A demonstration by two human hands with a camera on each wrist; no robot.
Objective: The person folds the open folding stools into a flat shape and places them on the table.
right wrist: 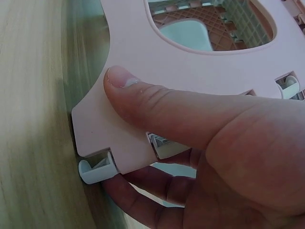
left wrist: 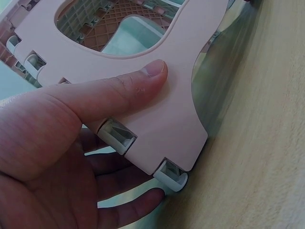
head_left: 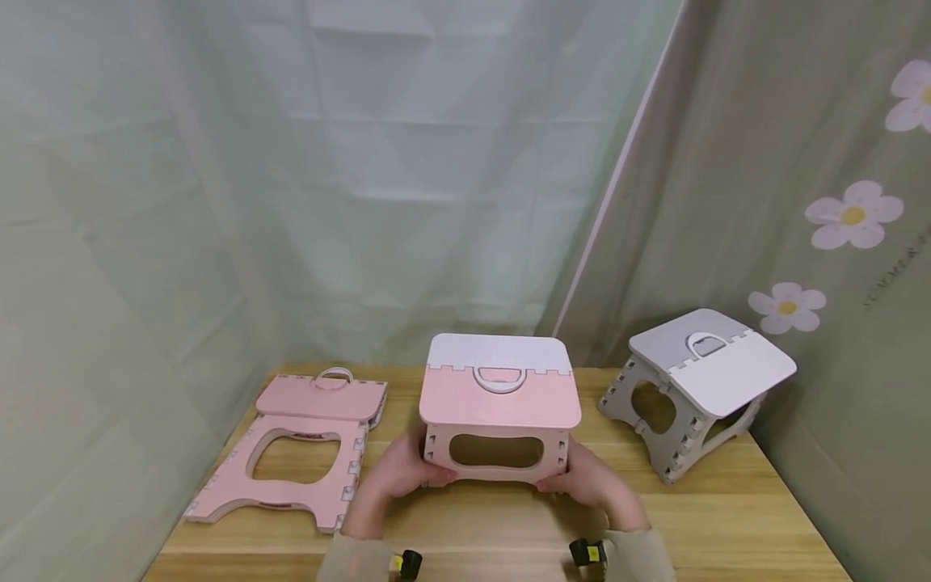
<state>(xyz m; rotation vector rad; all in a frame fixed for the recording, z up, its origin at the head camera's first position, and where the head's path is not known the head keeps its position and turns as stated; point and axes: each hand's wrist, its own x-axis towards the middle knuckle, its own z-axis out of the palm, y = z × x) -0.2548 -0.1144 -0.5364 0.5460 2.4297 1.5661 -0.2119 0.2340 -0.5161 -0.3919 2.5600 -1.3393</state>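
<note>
At the left of the wooden table [head_left: 502, 529], a pink folding stool [head_left: 309, 422] lies flattened, its seat part on the far side and a leg panel with a large cutout spread toward the near side; lying so, it presumably rests steadily without being held. Next to the right comes the left hand [head_left: 402, 469], clamped on the near left leg of the pink-and-white stool [head_left: 500, 408]: the left wrist view shows its thumb laid across the outer face of the near leg panel [left wrist: 178, 114], with the fingers passing round the side edge behind it. The pink-and-white stool itself occupies the middle of the table, set up with its seat level and its looped handle [head_left: 499, 386] at the centre of the top (whether its feet bear fully on the wood cannot be told). The right hand [head_left: 585, 477] mirrors the left, clamped on the near right leg, thumb in front and fingers round the edge; the two hands are thus well apart, one per side, a spacing that probably keeps the stool square and balanced between them. At the far right, beside a flowered curtain [head_left: 669, 202], a grey-and-white stool [head_left: 716, 376] stands set up and turned at an angle, its spread legs apparently supporting it, with neither hand touching it.
</note>
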